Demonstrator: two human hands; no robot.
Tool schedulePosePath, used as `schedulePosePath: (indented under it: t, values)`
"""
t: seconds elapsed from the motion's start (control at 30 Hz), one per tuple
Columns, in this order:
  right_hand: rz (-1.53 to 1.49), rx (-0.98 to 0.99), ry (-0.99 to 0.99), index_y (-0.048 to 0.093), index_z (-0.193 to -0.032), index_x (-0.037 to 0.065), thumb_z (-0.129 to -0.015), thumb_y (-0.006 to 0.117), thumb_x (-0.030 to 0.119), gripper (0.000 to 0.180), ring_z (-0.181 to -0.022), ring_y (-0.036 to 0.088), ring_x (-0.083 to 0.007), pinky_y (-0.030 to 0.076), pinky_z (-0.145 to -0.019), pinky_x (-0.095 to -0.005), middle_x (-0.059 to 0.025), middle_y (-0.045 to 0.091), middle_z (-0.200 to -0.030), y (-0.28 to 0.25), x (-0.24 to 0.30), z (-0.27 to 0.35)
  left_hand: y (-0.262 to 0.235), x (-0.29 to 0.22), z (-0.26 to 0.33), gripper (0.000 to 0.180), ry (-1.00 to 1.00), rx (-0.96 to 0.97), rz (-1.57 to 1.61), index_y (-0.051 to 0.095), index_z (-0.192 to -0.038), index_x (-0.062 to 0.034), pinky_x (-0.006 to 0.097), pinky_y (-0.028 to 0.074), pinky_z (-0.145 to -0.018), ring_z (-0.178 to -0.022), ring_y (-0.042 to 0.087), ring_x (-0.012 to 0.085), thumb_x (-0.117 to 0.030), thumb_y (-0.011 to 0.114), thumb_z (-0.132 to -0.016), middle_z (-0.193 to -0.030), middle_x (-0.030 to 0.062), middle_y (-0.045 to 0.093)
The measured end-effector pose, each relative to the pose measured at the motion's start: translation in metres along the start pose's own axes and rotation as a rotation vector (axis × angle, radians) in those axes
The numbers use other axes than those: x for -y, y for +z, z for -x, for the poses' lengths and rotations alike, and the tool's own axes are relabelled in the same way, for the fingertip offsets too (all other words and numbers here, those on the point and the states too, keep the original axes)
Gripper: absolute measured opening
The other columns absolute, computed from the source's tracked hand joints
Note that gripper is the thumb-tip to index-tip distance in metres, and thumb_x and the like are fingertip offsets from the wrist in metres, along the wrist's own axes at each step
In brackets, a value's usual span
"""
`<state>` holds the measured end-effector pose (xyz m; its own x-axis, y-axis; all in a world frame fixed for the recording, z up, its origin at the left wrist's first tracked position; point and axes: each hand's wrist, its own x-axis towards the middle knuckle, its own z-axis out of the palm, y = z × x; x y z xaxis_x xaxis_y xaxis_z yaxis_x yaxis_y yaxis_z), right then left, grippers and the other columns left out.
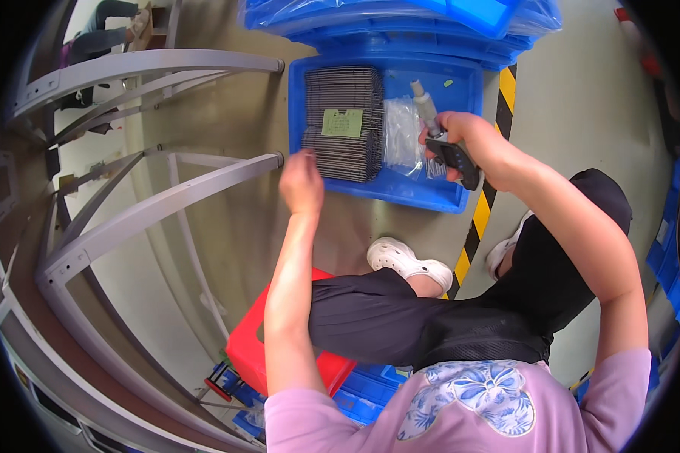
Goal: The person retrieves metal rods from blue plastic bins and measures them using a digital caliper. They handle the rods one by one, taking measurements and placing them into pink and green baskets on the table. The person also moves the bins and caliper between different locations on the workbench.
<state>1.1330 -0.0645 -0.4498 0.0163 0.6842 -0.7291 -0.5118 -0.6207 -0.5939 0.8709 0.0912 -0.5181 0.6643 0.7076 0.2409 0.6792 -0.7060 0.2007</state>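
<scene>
On the floor in front of me is a blue plastic bin (468, 98) holding a long row of thin dark plates (344, 87) packed on edge. A green paper label (342, 123) lies on top of the row. My left hand (302, 185) is over the bin's near left corner, fingertips pressed together beside the plates; what they hold, if anything, is hidden. My right hand (472, 143) grips a black hand-held tool (455, 160) with small lights and a pale, tube-like front part (425, 104) pointing away from me. Below it are clear plastic bags (402, 136).
More blue bins (400, 38), partly wrapped in clear plastic, stand behind. Grey metal frame legs (166, 204) rise at the left. A black-and-yellow floor stripe (478, 219) runs along the right. A red stool (249, 340) is beneath me; another person's legs (102, 38) show far left.
</scene>
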Motion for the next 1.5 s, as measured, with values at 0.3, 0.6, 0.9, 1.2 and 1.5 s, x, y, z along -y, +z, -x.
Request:
schedulePosePath:
  t: [0.3,0.6,0.9,1.2,1.5]
  values:
    - [0.183,0.051,-0.087,0.054,-0.081,0.005,-0.063,0.066,0.007,0.021,-0.047,0.045,-0.0076,0.038,-0.044,-0.0229,-0.0019,0.052,-0.067,0.011,-0.013,-0.003,-0.050,-0.111,0.010,0.022,-1.070,-0.321,1.418,0.044,-0.100,-0.0009,0.031,0.053,-0.057,-0.076,0.062,0.0264,-0.020,0.047,-0.089,-0.089,0.0092,0.052]
    - [0.216,-0.053,-0.180,0.054,-0.085,0.002,-0.065,0.065,0.005,0.023,-0.050,0.048,-0.0081,0.040,-0.046,-0.0221,-0.0019,0.054,-0.068,0.004,-0.021,0.006,-0.037,-0.109,0.007,0.022,-1.218,-0.240,1.457,0.046,-0.100,-0.0030,0.031,0.052,-0.060,-0.076,0.060,0.0241,-0.021,0.049,-0.088,-0.089,0.0069,0.052]
    - [0.104,-0.034,-0.241,0.054,-0.086,0.001,-0.067,0.067,0.009,0.024,-0.046,0.047,-0.0077,0.040,-0.043,-0.0221,-0.0024,0.055,-0.068,0.011,-0.009,0.011,-0.044,-0.148,-0.001,0.019,-0.971,0.199,1.815,0.046,-0.104,-0.0039,0.030,0.052,-0.071,-0.086,0.060,0.0212,-0.009,0.052,-0.086,-0.099,0.0097,0.056]
    - [-0.470,0.172,-0.020,0.055,-0.085,0.002,-0.082,0.029,0.059,0.063,-0.036,0.040,-0.0120,0.035,-0.038,-0.0237,-0.0092,0.057,-0.069,0.004,0.023,0.037,-0.071,-0.163,0.009,0.013,-0.855,0.217,1.915,0.042,-0.099,-0.0043,0.033,0.054,-0.071,-0.084,0.062,0.0267,-0.004,0.047,-0.087,-0.093,0.0110,0.054]
    - [-0.529,0.203,0.012,0.053,-0.085,0.002,-0.085,0.026,0.055,0.060,-0.035,0.038,-0.0123,0.032,-0.036,-0.0245,-0.0104,0.057,-0.070,0.001,0.021,0.044,-0.079,-0.175,0.009,0.015,-0.748,0.220,1.911,0.042,-0.099,-0.0031,0.034,0.054,-0.072,-0.082,0.062,0.0237,-0.002,0.049,-0.085,-0.093,0.0117,0.055]
